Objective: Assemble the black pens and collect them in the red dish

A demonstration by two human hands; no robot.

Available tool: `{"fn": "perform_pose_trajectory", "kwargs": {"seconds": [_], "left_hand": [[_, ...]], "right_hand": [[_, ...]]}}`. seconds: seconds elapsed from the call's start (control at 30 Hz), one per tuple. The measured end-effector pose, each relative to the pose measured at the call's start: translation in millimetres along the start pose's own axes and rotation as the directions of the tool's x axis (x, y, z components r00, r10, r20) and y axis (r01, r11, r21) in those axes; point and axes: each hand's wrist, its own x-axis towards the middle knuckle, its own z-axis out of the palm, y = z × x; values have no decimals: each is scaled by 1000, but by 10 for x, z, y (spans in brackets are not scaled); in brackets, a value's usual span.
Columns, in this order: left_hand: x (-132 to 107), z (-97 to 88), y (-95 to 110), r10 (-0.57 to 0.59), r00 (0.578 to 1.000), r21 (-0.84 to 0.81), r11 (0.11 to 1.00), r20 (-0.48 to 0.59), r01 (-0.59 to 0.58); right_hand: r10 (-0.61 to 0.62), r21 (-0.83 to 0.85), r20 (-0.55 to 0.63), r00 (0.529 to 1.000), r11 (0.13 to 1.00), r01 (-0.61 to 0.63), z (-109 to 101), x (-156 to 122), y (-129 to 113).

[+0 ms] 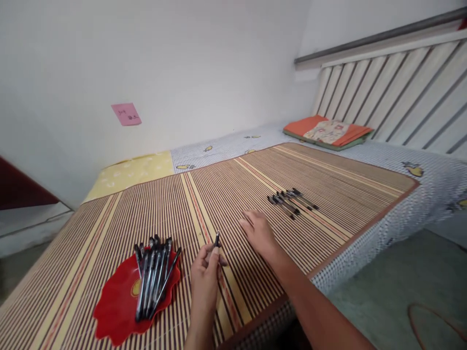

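Note:
My left hand (205, 267) is closed around a pen (217, 239), whose bare tip points up and away from me. Most of the pen's barrel is hidden by the fingers. To the right, my right hand (258, 232) hovers over or rests on the striped mat, fingers stretched forward and a little apart, with nothing visible in them. Beyond it lies a loose row of several black pens (292, 201). Left of my left hand, a red scalloped plate (115, 304) carries a pile of several clear-barrelled pens (155, 277) with black caps.
A striped bamboo mat (233, 189) covers the bed, over a checked sheet (204, 150). Folded orange cloth (328, 131) lies near the white slatted headboard (394, 92). A pink note (126, 114) is stuck on the wall. The bed's edge drops to the floor at right.

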Motion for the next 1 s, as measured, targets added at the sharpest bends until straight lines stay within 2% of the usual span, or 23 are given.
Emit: {"fn": "perform_pose_trajectory", "kwargs": {"seconds": [0.03,0.1,0.17,0.27,0.4,0.6,0.77,1.0], "left_hand": [[5,-3,0,-14,1000,-11,1000,-1,14],[14,-5,-6,-36,999,-31,999,6,36],[17,-3,-14,-54,998,-42,998,16,55],[7,1,-12,-74,997,-30,997,20,75],[-12,0,12,-98,995,-20,995,24,99],[22,-18,-19,-84,996,-51,995,21,85],[33,-18,-39,-79,997,-68,994,10,80],[32,-39,-79,-95,993,-68,993,64,100]], "right_hand": [[24,-175,-42,999,984,-31,-56,65,113],[92,-415,-67,994,903,-111,-150,186,347],[161,-533,-73,984,827,-175,-199,276,562],[200,-599,-45,979,779,-187,-184,337,799],[170,-613,-3,985,778,-137,-118,331,893],[46,-518,-49,998,853,-65,-175,288,740],[85,-491,-67,994,865,-107,-188,277,670],[138,-353,39,990,928,-116,-57,230,483]]}}
